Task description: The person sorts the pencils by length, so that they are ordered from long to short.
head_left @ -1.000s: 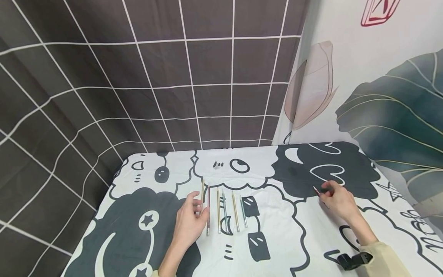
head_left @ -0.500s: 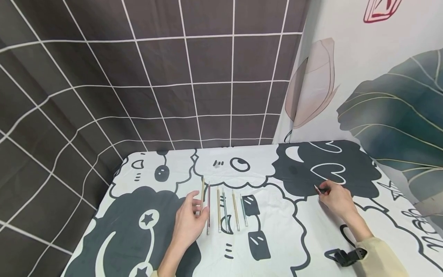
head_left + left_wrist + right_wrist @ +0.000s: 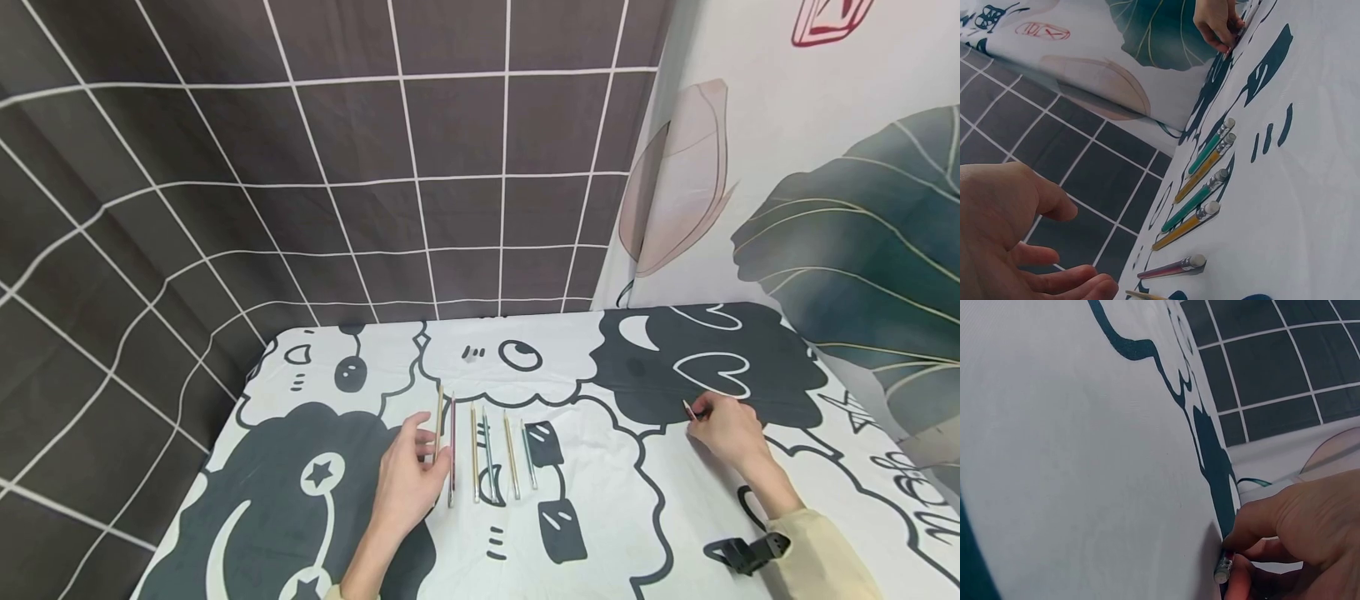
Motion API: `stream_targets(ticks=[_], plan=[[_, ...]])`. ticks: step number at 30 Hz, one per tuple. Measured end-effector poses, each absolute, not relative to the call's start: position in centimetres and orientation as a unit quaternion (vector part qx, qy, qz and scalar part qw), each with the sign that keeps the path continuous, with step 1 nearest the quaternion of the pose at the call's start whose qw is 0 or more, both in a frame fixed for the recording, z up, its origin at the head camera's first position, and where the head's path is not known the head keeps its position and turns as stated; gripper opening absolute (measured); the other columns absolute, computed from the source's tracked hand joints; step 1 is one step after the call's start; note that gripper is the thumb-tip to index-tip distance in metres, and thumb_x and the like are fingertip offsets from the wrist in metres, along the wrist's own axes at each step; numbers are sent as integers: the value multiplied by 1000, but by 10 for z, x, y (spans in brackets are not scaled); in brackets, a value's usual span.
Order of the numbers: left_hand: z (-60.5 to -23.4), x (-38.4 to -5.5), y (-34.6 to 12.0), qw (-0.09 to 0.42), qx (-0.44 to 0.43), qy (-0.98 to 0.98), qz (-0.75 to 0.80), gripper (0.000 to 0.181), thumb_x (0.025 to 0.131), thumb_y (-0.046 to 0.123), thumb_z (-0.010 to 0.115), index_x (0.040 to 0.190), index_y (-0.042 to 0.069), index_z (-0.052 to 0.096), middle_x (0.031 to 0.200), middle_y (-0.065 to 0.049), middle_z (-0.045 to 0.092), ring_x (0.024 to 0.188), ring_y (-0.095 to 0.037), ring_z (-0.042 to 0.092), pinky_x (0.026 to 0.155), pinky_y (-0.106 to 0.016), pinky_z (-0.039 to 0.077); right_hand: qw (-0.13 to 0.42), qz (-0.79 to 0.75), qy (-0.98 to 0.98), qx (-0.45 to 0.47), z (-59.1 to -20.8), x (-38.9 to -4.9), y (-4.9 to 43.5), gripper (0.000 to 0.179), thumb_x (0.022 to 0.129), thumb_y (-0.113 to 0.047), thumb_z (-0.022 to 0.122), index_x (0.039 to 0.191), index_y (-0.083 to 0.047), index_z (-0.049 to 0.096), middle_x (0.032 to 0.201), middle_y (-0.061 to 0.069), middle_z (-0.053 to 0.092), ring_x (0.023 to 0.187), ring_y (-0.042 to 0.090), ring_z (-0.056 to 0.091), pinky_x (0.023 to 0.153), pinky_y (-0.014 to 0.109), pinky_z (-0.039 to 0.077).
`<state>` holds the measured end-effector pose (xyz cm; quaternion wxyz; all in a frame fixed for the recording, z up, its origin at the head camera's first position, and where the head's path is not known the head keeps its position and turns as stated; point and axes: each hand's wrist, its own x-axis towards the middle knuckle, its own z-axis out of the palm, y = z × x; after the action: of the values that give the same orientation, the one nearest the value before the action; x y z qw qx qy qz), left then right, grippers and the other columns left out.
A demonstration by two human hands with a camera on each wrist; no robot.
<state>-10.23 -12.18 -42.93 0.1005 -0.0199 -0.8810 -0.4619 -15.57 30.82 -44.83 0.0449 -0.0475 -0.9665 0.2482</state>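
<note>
My right hand (image 3: 727, 429) pinches a dark red pencil (image 3: 688, 410) between thumb and fingers at the right of the cloth. In the right wrist view the eraser end of that pencil (image 3: 1222, 570) pokes out below the thumb. My left hand (image 3: 408, 475), fingers loosely bent, is beside the leftmost yellow pencil (image 3: 439, 408) and a red pencil (image 3: 452, 442). In the left wrist view the left hand (image 3: 1022, 231) holds nothing, its thumb and fingers spread apart. Right of it lie two more yellow pencils, one here (image 3: 474, 454), alternating with two green pencils (image 3: 489, 458).
A white cloth (image 3: 615, 533) with dark cartoon prints covers the table. Behind it hangs a dark grid-patterned curtain (image 3: 457, 217), with a white leaf-printed curtain (image 3: 690, 275) at the right. A black strap device (image 3: 750, 554) sits at the right sleeve.
The pencil in my right hand has turned, so that less of it shows past the fingers. My left hand and the row of pencils stay in place.
</note>
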Motion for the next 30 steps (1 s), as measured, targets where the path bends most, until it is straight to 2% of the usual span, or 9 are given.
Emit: stream_targets(ticks=[13, 20, 30], plan=[[-428, -103, -122, 101, -16, -884, -457, 52, 87, 6, 72, 135, -3, 54, 107, -17, 64, 92, -30, 66, 75, -39, 55, 50, 294, -953, -50, -444, -152, 303, 17, 74, -3, 68, 87, 4, 59, 67, 4, 56, 57, 19, 51, 52, 35, 38], [-427, -105, -122, 115, -21, -890, -441, 51, 86, 6, 72, 133, -4, 55, 110, -19, 64, 98, -33, 64, 82, -46, 54, 45, 301, -951, -54, -443, -151, 299, 18, 75, -4, 67, 89, 4, 59, 70, 4, 58, 59, 18, 52, 54, 35, 40], [-428, -102, -123, 100, -23, -892, -441, 49, 87, 6, 72, 132, -5, 56, 112, -20, 61, 101, -33, 63, 86, -48, 52, 22, 322, -945, -60, -438, -142, 286, 20, 77, -5, 68, 92, 5, 59, 74, 6, 58, 62, 19, 52, 54, 32, 41]])
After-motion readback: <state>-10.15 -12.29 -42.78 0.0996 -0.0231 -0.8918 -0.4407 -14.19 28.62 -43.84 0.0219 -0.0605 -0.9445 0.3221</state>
